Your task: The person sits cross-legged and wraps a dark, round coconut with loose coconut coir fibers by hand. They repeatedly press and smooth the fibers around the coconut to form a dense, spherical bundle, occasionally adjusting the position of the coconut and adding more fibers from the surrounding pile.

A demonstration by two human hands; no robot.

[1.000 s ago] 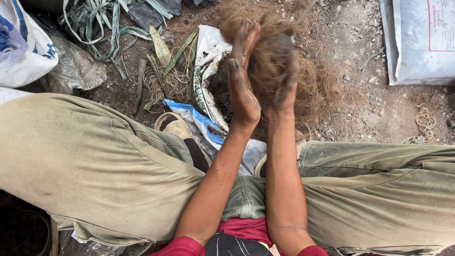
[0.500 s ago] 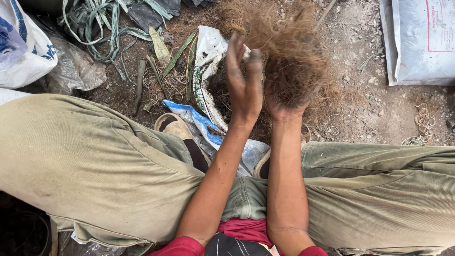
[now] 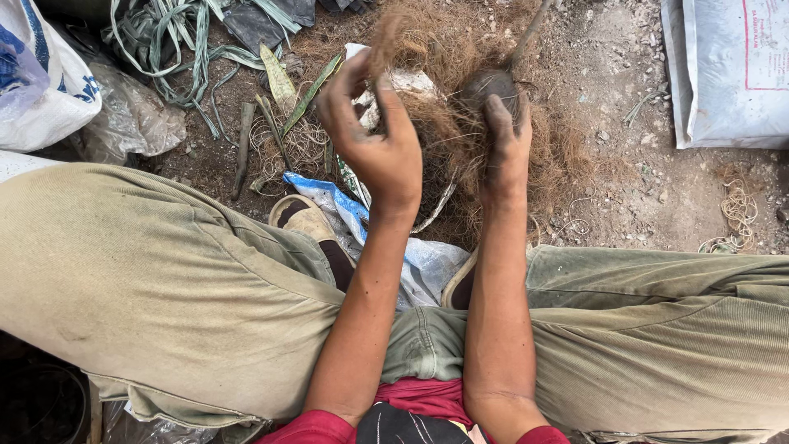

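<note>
While left hand (image 3: pixel 380 148) pinches fibre tuft (image 3: pixel 386 37) | right hand (image 3: pixel 503 136) fingers grip husk ball (image 3: pixel 486 86) — white sack (image 3: pixel 727 70) closed, contents hidden

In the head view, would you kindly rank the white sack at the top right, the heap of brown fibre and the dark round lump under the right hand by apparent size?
1. Heap of brown fibre
2. White sack, cut off by the frame, so its place against the heap is unsure
3. Dark round lump, clearly smallest, partly covered by the right hand

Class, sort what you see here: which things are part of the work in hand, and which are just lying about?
In use: left hand; right hand; clump of brown fibre; fibre pile.

Lying about: green strapping; white sack; clear plastic bag; blue-and-white plastic sheet.
</note>
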